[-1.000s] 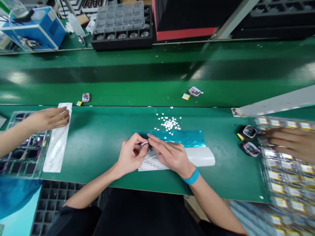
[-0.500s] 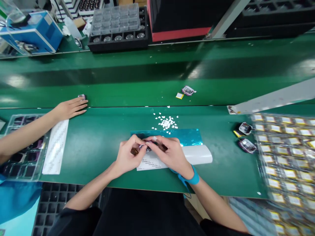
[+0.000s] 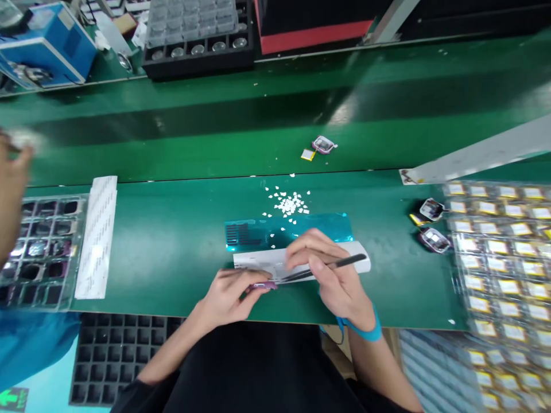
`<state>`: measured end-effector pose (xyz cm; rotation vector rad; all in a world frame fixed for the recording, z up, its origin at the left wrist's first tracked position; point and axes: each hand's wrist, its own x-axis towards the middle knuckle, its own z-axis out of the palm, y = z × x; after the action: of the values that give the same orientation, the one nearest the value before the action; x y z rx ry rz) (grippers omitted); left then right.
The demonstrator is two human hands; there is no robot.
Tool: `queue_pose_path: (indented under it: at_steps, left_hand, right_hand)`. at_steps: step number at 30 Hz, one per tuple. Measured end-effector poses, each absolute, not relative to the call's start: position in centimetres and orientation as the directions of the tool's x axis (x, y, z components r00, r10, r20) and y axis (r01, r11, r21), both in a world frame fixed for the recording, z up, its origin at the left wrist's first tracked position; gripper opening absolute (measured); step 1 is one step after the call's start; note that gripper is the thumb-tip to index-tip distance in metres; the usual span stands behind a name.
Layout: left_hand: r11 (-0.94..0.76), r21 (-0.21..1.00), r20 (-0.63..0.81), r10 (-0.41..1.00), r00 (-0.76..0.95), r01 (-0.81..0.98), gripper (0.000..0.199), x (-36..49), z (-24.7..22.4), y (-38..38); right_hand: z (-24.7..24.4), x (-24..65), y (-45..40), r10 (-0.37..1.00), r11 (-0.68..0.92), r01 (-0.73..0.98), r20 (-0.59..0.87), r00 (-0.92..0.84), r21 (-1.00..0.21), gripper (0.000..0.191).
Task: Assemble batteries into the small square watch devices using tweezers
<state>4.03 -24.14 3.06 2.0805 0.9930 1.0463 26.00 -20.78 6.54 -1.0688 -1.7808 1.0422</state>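
My left hand (image 3: 235,295) grips a small purple device (image 3: 263,285) near the bench's front edge, thumb and fingers on its sides. Dark tweezers (image 3: 344,261) are held in my right hand (image 3: 333,272), their tips pointing left and touching or close to the device. Under the tweezers lies a curled white sheet (image 3: 355,252). Just behind it is a blue film strip (image 3: 318,225) with dark bars at its left end. Small white pieces (image 3: 289,204) are scattered behind the film.
Purple devices (image 3: 434,240) lie at the right beside clear trays (image 3: 473,246) of yellow-edged parts. Another device (image 3: 323,144) sits farther back. At the left are a printed white strip (image 3: 97,241), a clear tray (image 3: 77,252) and another person's blurred hand (image 3: 12,178).
My hands have moved apart; the right now holds tweezers, and the left holds the device lower down. The other person's hand has moved left, and the device under it is gone from view.
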Motion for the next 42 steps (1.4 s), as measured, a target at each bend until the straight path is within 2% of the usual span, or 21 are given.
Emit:
queue_pose_path:
  at_steps: [3, 5, 7, 14, 20, 25, 29, 31, 34, 36, 37, 40, 42]
  left_hand:
    - [-0.523, 0.723, 0.302, 0.828, 0.473, 0.452, 0.012, 4.3, 1.8, -25.2]
    - [-0.498, 0.711, 0.256, 0.841, 0.477, 0.497, 0.015, 4.3, 1.3, -25.4]
    - [-0.477, 0.721, 0.235, 0.85, 0.471, 0.503, 0.017, 4.3, 1.2, -25.4]
    - [-0.47, 0.73, 0.205, 0.843, 0.498, 0.495, 0.019, 4.0, 1.5, -24.9]
    - [-0.478, 0.724, 0.21, 0.839, 0.501, 0.497, 0.021, 4.1, 1.5, -24.9]
    - [-0.475, 0.738, 0.231, 0.846, 0.48, 0.48, 0.02, 4.2, 1.4, -25.1]
    - [-0.435, 0.782, 0.263, 0.88, 0.396, 0.447, 0.016, 4.4, 2.1, -25.5]
    - [-0.353, 0.836, 0.23, 0.92, 0.316, 0.42, 0.015, 4.5, 2.8, -25.5]
    - [-0.042, 0.969, -0.015, 0.974, 0.227, 0.242, 0.015, 4.7, 3.9, -25.0]
    - [0.181, 0.98, -0.196, 0.941, 0.274, 0.082, 0.019, 4.8, 4.5, -24.6]
    - [0.245, 0.969, -0.24, 0.918, 0.316, 0.027, 0.021, 4.9, 4.7, -24.4]
    - [0.318, 0.944, -0.259, 0.878, 0.402, -0.087, 0.041, 5.0, 4.9, -24.4]
    - [0.336, 0.936, -0.263, 0.869, 0.42, -0.109, 0.048, 5.1, 4.9, -24.7]
  right_hand:
    - [5.5, 27.4, -22.3, 0.961, 0.144, 0.402, 0.03, -0.275, -0.904, 0.051]
    - [4.7, 28.0, -23.5, 0.964, 0.028, 0.41, -0.084, -0.252, -0.912, 0.048]
    - [4.0, 28.3, -24.5, 0.963, -0.023, 0.404, -0.129, -0.236, -0.914, 0.045]
    - [2.8, 27.8, -26.4, 0.979, 0.009, 0.379, -0.069, -0.191, -0.925, 0.032]
    - [2.3, 27.6, -26.8, 0.982, 0.016, 0.324, -0.046, -0.181, -0.946, 0.029]
    - [2.6, 28.7, -26.5, 0.986, -0.063, 0.113, -0.079, -0.145, -0.992, 0.038]
    - [3.2, 28.1, -26.4, 0.995, -0.095, -0.031, -0.094, -0.031, -0.995, 0.032]
    - [3.6, 27.1, -26.3, 0.995, -0.087, -0.049, -0.089, 0.035, -0.995, 0.029]
    - [4.2, 25.4, -25.8, 0.989, -0.079, -0.011, -0.08, 0.127, -0.997, 0.033]
    - [4.6, 24.6, -25.3, 0.985, -0.082, 0.014, -0.079, 0.151, -0.997, 0.038]
    - [4.8, 24.3, -25.1, 0.986, -0.088, 0.011, -0.086, 0.143, -0.996, 0.039]
    - [5.6, 23.7, -24.8, 0.989, -0.134, -0.029, -0.136, 0.064, -0.991, 0.04]
    - [6.1, 23.6, -24.8, 0.989, -0.15, -0.036, -0.15, 0.005, -0.988, 0.039]
